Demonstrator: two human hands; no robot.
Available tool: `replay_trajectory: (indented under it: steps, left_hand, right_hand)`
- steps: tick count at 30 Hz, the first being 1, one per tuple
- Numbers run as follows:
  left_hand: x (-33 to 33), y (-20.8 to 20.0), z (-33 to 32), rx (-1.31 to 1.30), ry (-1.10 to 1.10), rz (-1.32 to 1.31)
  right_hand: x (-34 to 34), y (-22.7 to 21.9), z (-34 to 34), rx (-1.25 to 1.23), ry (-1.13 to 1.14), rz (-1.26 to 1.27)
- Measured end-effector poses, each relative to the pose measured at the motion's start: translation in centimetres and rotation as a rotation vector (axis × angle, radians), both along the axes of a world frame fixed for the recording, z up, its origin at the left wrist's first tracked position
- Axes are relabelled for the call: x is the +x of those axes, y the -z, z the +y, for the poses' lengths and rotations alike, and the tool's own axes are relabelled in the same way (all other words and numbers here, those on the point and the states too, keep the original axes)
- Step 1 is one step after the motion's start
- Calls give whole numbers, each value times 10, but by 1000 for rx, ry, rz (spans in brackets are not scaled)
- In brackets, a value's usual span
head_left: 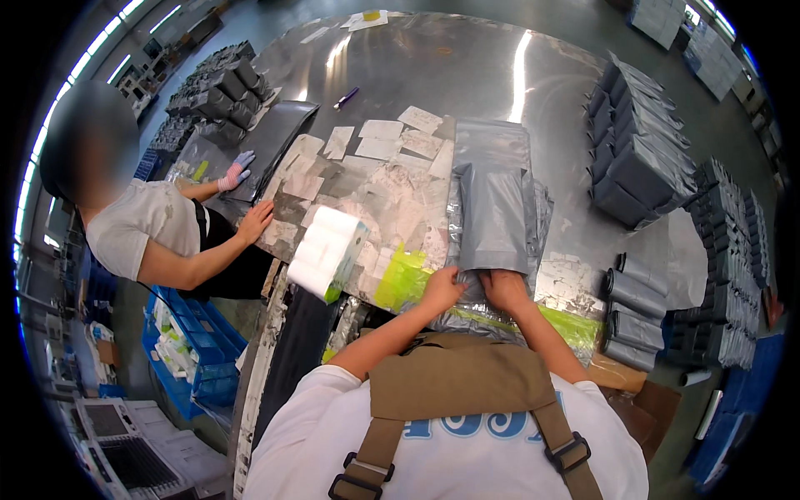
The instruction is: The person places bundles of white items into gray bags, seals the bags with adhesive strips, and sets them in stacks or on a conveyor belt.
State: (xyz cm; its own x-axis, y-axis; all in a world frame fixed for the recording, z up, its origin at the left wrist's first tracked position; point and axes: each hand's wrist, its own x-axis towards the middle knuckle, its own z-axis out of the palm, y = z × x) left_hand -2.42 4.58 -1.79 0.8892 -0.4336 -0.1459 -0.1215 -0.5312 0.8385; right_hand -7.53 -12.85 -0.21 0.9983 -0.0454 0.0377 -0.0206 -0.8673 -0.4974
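Note:
A grey plastic mailing bag [493, 212] lies in front of me on a stack of flat grey bags [492, 137]. It bulges as if filled; its contents are hidden. My left hand [443, 289] pinches the left part of the bag's near end. At the right part of that same end, my right hand [505, 292] is closed, its fingertips tucked out of sight under the plastic. Left of my hands, near the table's edge, stands a wrapped pack of white paper rolls [323, 254].
A metal table [400, 71] carries worn paper patches and yellow-green tape [400, 279]. Stacked grey parcels [637, 146] stand at right, rolled grey bags [637, 312] nearer. At left, a co-worker [150, 225] rests a gloved hand by dark sheets; a blue crate [192, 350] sits below.

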Motion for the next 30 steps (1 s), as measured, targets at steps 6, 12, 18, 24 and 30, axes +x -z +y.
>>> replay_trajectory:
  steps: [6, 12, 18, 24, 30]
  left_hand:
    - [7, 2, 18, -28, -10, 110]
    - [-1, -5, 13, -246, -190, 542]
    - [8, -1, 22, -346, -277, 767]
    - [9, -9, 21, -350, -294, 809]
    - [17, 2, 39, -289, -187, 766]
  right_hand:
    - [-36, -31, 4, 102, -28, -48]
    - [-25, -28, 34, 147, -146, -287]
    - [-18, -23, 44, 67, -195, -435]
    - [-55, -50, 30, 328, -168, -514]
    - [-281, -12, -83, 628, 930, -283]
